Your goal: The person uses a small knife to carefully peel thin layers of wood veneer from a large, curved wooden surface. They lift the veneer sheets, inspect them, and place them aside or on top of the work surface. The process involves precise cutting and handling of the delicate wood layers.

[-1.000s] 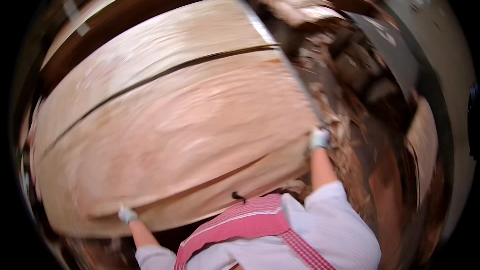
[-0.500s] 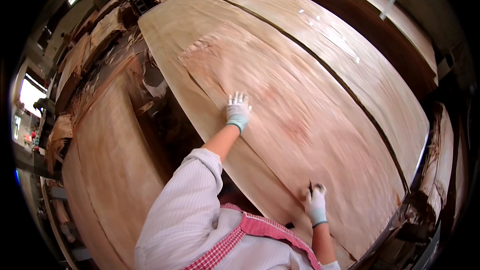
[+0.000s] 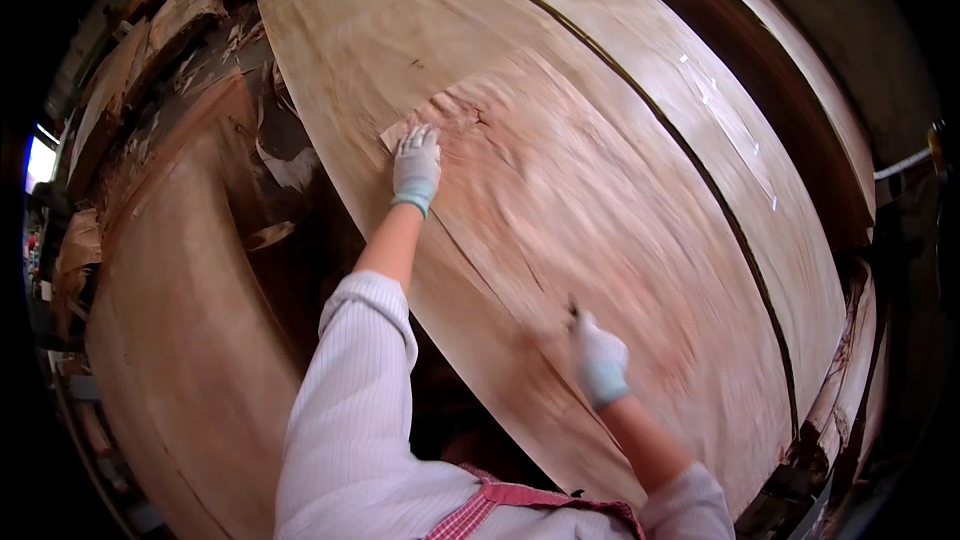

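A reddish, wrinkled sheet of wood veneer [image 3: 570, 190] lies on a larger, paler veneer sheet [image 3: 350, 50]. My left hand [image 3: 417, 168], in a white glove with a light green cuff, rests flat at the reddish sheet's far left corner, fingers stretched out. Nearer to me, my right hand [image 3: 600, 352], gloved the same way, is closed around a small dark tool [image 3: 574, 311] that points away from me. Motion blurs that tool, and its kind cannot be made out. It is over the left edge of the reddish sheet.
Beyond a long dark gap [image 3: 690, 145] lies another pale sheet [image 3: 790, 270] with white tape strips [image 3: 735, 130]. To my left stands a second veneer stack [image 3: 190, 330], with torn scraps [image 3: 285, 170] behind it. A rolled piece of veneer [image 3: 835, 390] is at the right.
My left hand has slid farther away along the reddish sheet's left edge to its corner. My right hand, with the small dark tool, has moved away from me and leftward. The view has shifted.
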Demonstrator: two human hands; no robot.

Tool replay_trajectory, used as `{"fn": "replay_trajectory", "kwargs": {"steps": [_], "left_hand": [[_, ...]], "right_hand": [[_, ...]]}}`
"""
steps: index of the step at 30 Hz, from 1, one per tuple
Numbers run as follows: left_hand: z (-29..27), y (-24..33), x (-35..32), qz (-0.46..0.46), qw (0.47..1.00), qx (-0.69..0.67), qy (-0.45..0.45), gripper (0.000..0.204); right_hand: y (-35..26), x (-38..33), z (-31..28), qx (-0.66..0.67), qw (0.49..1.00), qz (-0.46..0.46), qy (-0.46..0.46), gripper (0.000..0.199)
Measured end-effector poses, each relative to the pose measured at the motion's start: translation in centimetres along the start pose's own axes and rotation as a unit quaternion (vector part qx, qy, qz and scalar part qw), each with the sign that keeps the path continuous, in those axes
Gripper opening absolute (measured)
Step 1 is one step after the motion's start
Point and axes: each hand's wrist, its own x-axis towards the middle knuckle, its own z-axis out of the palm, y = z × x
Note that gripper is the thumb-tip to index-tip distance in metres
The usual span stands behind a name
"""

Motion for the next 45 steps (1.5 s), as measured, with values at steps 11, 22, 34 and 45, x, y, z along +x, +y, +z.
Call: {"fn": "replay_trajectory", "kwargs": {"steps": [11,22,34,45], "left_hand": [[0.9,1.3,0.4,0.042,0.999,0.027,0.011,0.04],[-1.8,17.9,-10.6,0.157,0.967,-0.161,-0.115,0.048],[-6.4,39.9,-30.4,0.415,0.848,-0.245,-0.219,0.047],[-9.1,55.0,-42.4,0.471,0.833,-0.189,-0.219,0.04]], "right_hand": [[-22.0,26.8,0.0,0.116,0.99,-0.026,0.072,0.022],[0.4,-4.0,6.7,-0.002,0.997,0.076,0.011,0.015],[20.6,-25.0,8.8,-0.015,0.993,0.111,0.034,0.015],[39.7,-40.9,12.3,0.055,0.986,0.155,0.013,0.009]]}}
